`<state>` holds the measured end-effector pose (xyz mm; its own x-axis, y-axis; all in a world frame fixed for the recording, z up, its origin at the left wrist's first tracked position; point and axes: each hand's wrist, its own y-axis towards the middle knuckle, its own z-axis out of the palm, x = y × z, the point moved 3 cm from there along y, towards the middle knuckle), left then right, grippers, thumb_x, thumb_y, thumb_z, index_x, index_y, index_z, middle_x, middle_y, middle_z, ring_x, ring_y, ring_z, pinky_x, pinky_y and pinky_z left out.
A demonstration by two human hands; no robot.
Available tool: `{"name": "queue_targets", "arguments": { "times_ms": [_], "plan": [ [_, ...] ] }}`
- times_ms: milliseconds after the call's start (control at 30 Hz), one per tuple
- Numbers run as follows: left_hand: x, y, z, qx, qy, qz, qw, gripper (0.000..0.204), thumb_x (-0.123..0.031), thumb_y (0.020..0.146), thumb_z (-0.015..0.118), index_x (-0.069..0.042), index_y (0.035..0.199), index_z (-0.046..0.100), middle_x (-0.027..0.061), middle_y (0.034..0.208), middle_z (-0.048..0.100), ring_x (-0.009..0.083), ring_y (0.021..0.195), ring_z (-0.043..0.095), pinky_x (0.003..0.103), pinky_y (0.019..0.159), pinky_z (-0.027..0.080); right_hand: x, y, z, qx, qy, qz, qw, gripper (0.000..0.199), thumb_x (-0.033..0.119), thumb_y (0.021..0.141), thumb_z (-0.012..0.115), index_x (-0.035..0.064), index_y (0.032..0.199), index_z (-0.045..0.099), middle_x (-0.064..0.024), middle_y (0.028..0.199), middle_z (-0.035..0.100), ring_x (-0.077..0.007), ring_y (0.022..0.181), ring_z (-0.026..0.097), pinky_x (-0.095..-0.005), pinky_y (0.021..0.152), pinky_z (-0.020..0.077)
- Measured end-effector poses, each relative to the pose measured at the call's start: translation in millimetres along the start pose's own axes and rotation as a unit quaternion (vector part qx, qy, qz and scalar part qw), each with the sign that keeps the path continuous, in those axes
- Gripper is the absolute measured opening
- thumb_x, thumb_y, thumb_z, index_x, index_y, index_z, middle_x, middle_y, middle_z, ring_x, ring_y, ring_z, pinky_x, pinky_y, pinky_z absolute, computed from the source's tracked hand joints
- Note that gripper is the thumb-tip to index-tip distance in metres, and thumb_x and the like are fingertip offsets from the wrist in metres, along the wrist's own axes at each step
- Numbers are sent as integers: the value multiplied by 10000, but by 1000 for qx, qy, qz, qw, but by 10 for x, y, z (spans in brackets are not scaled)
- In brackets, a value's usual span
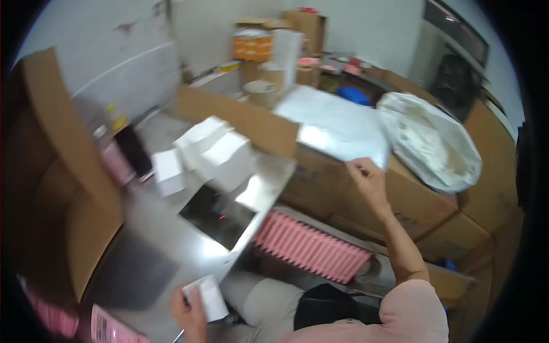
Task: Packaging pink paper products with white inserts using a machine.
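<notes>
My left hand (pixel 191 309), low in the picture by the table's near edge, is closed around a small white box (pixel 211 298). Something dark shows beside its fingers, too blurred to name. My right arm reaches forward, and my right hand (pixel 368 178) has its fingers curled together at the near edge of a white plastic sheet (pixel 343 128). Whether it grips the sheet or something small cannot be made out. Several white boxes (pixel 226 157) lie in a pile on the metal table (pixel 151 220), beside a dark square plate (pixel 217 216).
An open white sack (pixel 429 143) rests on cardboard boxes (pixel 320 177) at the right. Pink ribbed pieces (pixel 311 246) lie in a row below the table edge. A tall cardboard flap (pixel 68 154) stands at the left, with a pink bottle (pixel 114 157) beyond it.
</notes>
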<state>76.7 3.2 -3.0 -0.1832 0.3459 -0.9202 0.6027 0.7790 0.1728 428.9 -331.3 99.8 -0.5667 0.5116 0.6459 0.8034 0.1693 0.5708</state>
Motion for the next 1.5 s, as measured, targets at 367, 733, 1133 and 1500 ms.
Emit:
{"name": "queue_targets", "arguments": {
  "times_ms": [367,733,1133,1500],
  "plan": [
    [-138,-98,10,-14,-23,16,1000,112,-101,924,667,9,924,648,34,803,582,106,723,515,260,656,428,1613,23,1908,73,34,-390,917,183,113,791,751,19,941,704,-116,987,660,-291,939,616,-404,816,483],
    [-245,-76,50,-10,-15,8,1000,115,-107,921,666,7,909,652,51,786,576,131,702,512,271,637,409,1250,407,2420,98,-108,-278,949,209,236,817,686,40,816,755,-134,875,636,-311,905,576,-452,766,467],
    [-226,-51,37,-7,-35,3,999,117,-108,914,671,9,917,658,50,784,568,122,706,509,262,640,408,1259,478,2366,107,-22,-212,971,238,223,843,646,37,739,754,-136,850,665,-326,879,584,-469,745,473],
    [-243,-78,40,-2,-13,6,1000,107,-84,903,662,15,943,665,118,840,640,199,741,612,300,679,476,1231,455,2363,93,-57,-259,960,211,213,848,653,42,790,763,-132,839,646,-311,880,577,-452,725,454]
  ]
}}
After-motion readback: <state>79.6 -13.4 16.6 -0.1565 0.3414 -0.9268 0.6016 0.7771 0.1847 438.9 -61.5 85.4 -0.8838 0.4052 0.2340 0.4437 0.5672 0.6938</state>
